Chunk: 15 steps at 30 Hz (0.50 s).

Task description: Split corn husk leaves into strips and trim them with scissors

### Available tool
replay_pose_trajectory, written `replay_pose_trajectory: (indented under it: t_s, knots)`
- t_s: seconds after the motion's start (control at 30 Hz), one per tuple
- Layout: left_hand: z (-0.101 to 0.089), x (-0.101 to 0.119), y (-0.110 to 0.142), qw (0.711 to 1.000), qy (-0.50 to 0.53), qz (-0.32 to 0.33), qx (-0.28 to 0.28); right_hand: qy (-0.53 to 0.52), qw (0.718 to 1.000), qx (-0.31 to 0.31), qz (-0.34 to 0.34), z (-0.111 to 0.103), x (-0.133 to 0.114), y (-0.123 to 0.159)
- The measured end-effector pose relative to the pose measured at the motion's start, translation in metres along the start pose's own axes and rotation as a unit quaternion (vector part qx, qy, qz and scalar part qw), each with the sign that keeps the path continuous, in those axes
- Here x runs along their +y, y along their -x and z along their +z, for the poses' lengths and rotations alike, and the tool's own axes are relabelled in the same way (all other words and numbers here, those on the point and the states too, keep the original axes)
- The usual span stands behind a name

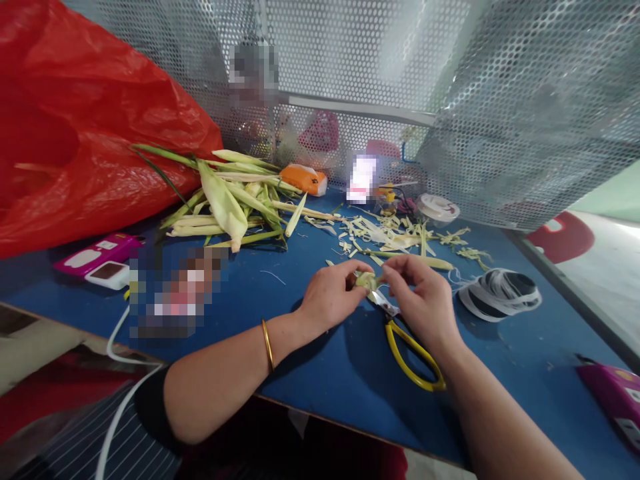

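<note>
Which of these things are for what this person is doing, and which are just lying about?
Seemingly part of the job:
pale green piece, between the left hand and right hand
yellow-handled scissors
pile of husks
leafy scraps
spool of white thread

Apparently just lying about:
orange packet
red plastic
left purple box
right purple box

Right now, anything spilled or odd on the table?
Two spots. Pale husk scraps lie scattered across the blue table beyond the right hand, messier than the husk pile farther left. White thread looks loose around its dark spool.
</note>
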<state>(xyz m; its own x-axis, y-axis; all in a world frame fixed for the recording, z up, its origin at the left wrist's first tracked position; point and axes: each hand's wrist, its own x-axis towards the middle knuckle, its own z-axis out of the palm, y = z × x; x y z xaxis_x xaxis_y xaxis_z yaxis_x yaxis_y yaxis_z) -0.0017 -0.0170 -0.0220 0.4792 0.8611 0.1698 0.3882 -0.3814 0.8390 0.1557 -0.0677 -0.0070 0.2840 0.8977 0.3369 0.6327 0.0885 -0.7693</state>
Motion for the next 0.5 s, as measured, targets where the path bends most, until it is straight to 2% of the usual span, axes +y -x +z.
replay_pose_trajectory:
  t_s: [0.07,0.1,0.17,0.23,0.3,0.4,0.5]
  knots:
    - [0.0,0.0,0.0,1.0,0.007,0.008,-0.019,0.014,1.0,0.004,-0.003,-0.004,0.003,-0.005]
    - [0.0,0.0,0.0,0.999,0.008,0.018,-0.033,0.008,1.0,-0.015,-0.001,-0.005,0.005,-0.008]
    - [-0.001,0.001,0.0,0.997,0.011,0.042,-0.066,-0.053,0.994,-0.092,0.031,-0.007,0.007,-0.011]
    - [-0.003,0.003,0.0,0.993,0.019,0.056,-0.1,-0.144,0.968,-0.178,0.1,-0.008,0.008,-0.013]
    - [-0.005,0.004,-0.001,0.99,0.034,0.057,-0.127,-0.229,0.93,-0.23,0.172,-0.01,0.01,-0.013]
    - [-0.007,0.004,-0.002,0.983,0.07,0.054,-0.162,-0.31,0.885,-0.251,0.239,-0.011,0.015,-0.013]
    - [-0.008,0.003,-0.004,0.972,0.111,0.05,-0.199,-0.332,0.865,-0.266,0.266,-0.012,0.018,-0.014]
